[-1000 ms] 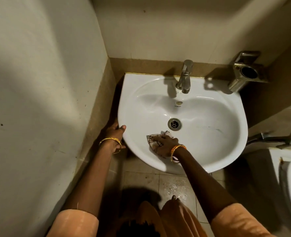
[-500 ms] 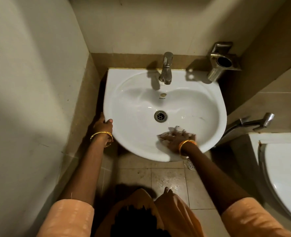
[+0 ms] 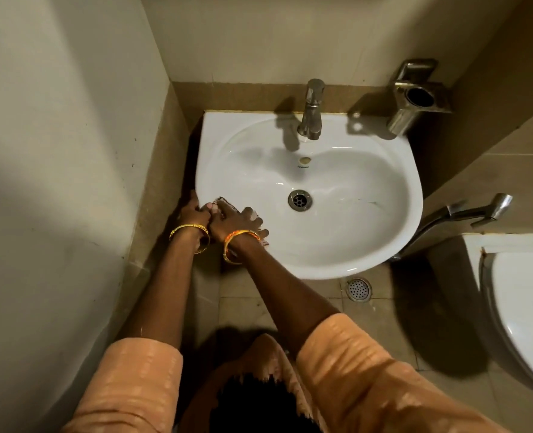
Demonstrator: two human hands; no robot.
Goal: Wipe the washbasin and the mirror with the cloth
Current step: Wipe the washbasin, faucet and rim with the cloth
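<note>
The white washbasin [image 3: 346, 245] hangs on the back wall under a steel tap [image 3: 311, 110]. Its drain [image 3: 299, 199] sits in the middle of the bowl. My right hand [image 3: 238, 225] lies flat on a small patterned cloth [image 3: 223, 202] at the basin's front-left rim, pressing it down. Most of the cloth is hidden under the fingers. My left hand [image 3: 193, 215] grips the basin's left edge, right beside the right hand and touching it. No mirror is in view.
A plain wall [image 3: 65, 151] stands close on the left. A steel holder [image 3: 415, 98] is fixed at the back right. A hand-spray tap [image 3: 477, 210] and a white toilet [image 3: 524, 307] are on the right. A floor drain [image 3: 358, 289] lies under the basin.
My right hand has slid the cloth from the bowl's front right across to the front-left rim, next to my left hand. The left hand stays on the basin's edge.
</note>
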